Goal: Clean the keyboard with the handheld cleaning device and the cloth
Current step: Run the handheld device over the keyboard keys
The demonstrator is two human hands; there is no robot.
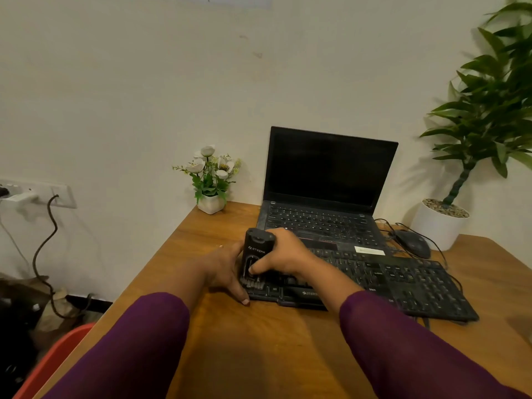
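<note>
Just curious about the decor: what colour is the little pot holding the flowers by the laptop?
White; the flower pot shows clearly in the head view.

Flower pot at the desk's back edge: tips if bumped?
Probably. The flower pot is small with tall stems above, so likely top-heavy and light. It stands near the desk edge, so a push could send it off.

hidden: keyboard [403, 286] left end — behind device [257, 254] | plant [495, 96] cropped

An office desk [259, 341]: open laptop [325, 197], mouse [413, 243], potted plants [486, 116].
</note>
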